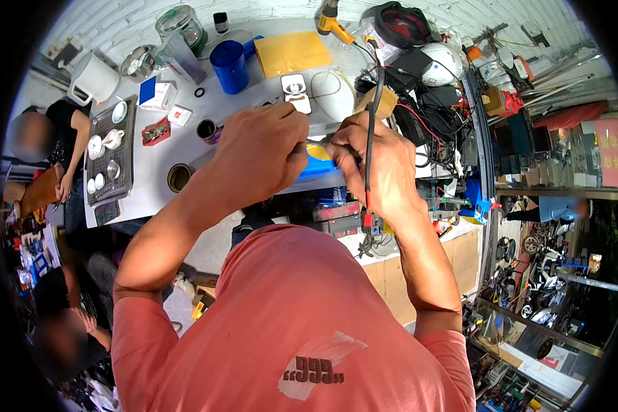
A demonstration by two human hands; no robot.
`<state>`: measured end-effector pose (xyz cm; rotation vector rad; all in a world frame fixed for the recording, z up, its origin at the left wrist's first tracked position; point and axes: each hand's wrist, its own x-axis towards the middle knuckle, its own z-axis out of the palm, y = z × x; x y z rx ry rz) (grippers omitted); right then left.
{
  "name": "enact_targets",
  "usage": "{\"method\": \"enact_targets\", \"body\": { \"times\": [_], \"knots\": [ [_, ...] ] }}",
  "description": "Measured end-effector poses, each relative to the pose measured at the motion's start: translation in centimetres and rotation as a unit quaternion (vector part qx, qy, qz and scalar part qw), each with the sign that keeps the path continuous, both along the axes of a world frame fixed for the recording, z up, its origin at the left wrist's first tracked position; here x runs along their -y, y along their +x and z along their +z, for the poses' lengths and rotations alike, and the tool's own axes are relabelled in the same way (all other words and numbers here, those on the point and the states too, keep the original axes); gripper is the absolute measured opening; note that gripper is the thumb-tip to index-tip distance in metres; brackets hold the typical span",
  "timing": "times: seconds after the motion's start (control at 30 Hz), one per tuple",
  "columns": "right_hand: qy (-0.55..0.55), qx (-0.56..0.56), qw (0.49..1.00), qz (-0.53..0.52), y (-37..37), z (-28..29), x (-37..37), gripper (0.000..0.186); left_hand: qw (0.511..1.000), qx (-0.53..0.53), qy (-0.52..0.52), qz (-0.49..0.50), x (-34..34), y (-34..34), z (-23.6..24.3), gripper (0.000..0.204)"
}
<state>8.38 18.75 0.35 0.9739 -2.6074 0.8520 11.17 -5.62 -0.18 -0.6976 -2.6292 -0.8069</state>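
Observation:
Both my hands are raised over the front edge of the white table, close together. My left hand (271, 147) is closed, its fingers curled in, and whatever it holds is hidden behind them. A little to its right, my right hand (384, 161) pinches with thumb and fingers; a dark thin piece shows there, too covered to name. A black cable (370, 137) with a red lower end runs down across the right hand. Below and between the hands lies a blue object (317, 167) with a yellow patch, partly hidden. A small white case (295, 93) lies just beyond them.
On the table are a blue canister (229, 67), a yellow envelope (293, 54), a heat gun (333, 26), an open tin (179, 178) and a tea tray (110, 154). Tangled black cables (419, 110) crowd the right side. Two people (75, 130) sit at the left.

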Motion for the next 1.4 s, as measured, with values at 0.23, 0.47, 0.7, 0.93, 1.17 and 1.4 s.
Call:
{"method": "enact_targets", "body": {
  "times": [0.23, 0.47, 0.7, 0.93, 1.17, 1.4],
  "knots": [
    [0.063, -0.053, 0.996, 0.018, 0.3, -0.2, -1.4, 0.025, 1.0, 0.022, -0.015, 0.006, -0.1, 0.1, 0.1, 0.02],
    [0.001, -0.078, 0.997, 0.021, -0.1, -1.1, -0.7, 0.01, 0.999, -0.025, 0.039, 0.016, -0.5, 1.0, -1.2, 0.021],
    [0.007, -0.052, 0.998, 0.038, -0.5, 0.4, -0.5, 0.009, 0.993, -0.022, 0.112, 0.007, 0.0, 1.7, -2.0, 0.033],
    [0.005, -0.036, 0.999, 0.033, -0.3, -0.5, -0.9, 0.007, 0.994, 0.009, 0.11, -0.023, 0.9, 1.8, -4.6, 0.094],
    [0.011, -0.033, 0.999, 0.035, -0.4, -0.6, -0.8, 0.007, 0.982, 0.07, 0.158, -0.074, 1.5, 0.0, -7.1, 0.091],
    [0.016, -0.037, 0.998, 0.037, -0.3, -0.8, -1.0, 0.02, 0.975, 0.06, 0.181, -0.112, 2.0, -1.0, -7.9, 0.085]
  ]
}}
